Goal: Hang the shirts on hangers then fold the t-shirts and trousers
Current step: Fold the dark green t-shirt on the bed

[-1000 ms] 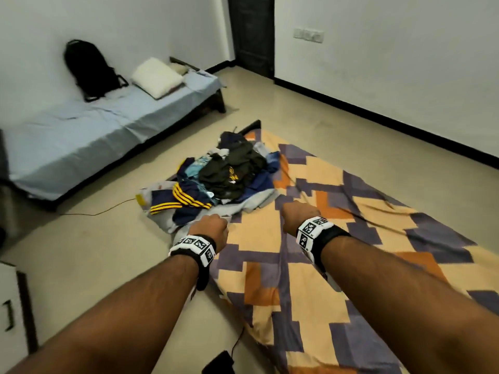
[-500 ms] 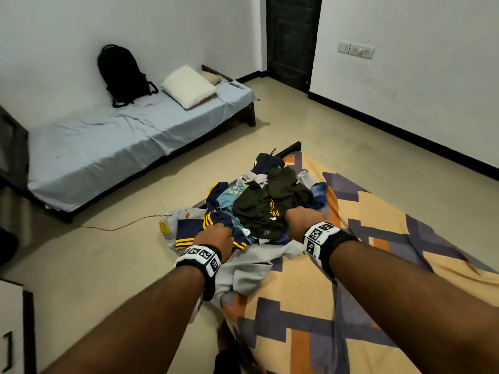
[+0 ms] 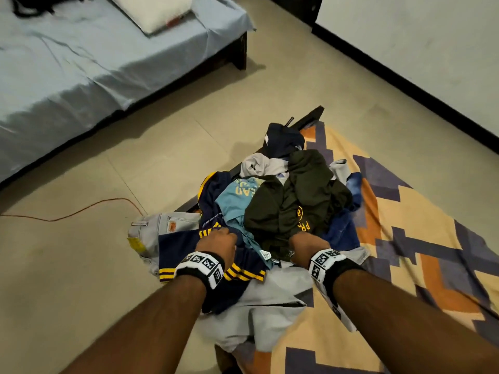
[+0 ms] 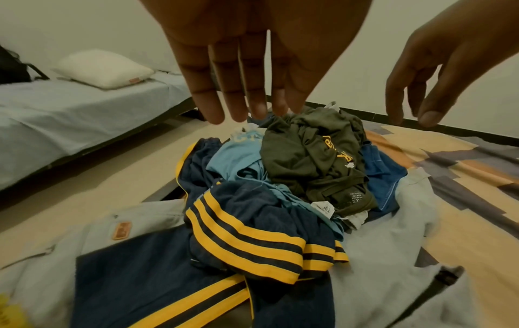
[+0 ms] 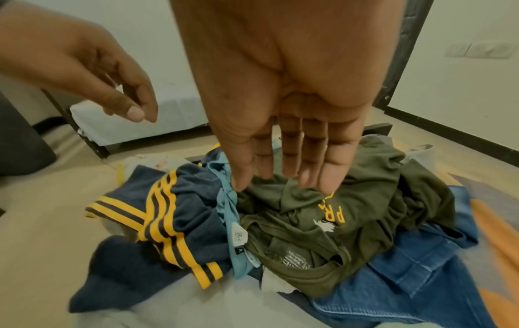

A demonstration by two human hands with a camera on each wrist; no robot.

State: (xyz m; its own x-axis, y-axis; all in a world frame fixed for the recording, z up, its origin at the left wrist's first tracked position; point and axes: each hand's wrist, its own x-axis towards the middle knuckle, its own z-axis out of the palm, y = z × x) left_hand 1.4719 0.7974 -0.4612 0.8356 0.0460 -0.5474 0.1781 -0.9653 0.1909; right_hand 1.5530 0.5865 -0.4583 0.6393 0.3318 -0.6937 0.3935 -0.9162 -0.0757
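Note:
A heap of clothes lies on a patterned blanket (image 3: 405, 238). On top is an olive t-shirt (image 3: 297, 201) with yellow print, beside a light blue t-shirt (image 3: 235, 195). A navy garment with yellow stripes (image 3: 189, 247) and grey trousers (image 3: 270, 300) spread toward me. Blue jeans (image 5: 407, 277) lie under the olive t-shirt (image 5: 337, 222). My left hand (image 3: 218, 238) hovers over the navy garment (image 4: 252, 233), fingers (image 4: 238, 106) straight and holding nothing. My right hand (image 3: 305, 241) is at the olive t-shirt's near edge, with straight fingertips (image 5: 283, 175) just above the cloth.
A low bed (image 3: 81, 63) with a grey sheet and a white pillow (image 3: 154, 9) stands at the left. An orange cable (image 3: 81, 211) runs across the tiled floor. A white wall with a black skirting (image 3: 405, 85) runs along the right. No hangers show.
Both hands have moved forward from the blanket's near part onto the clothes heap. The head view has dropped and come closer to the heap.

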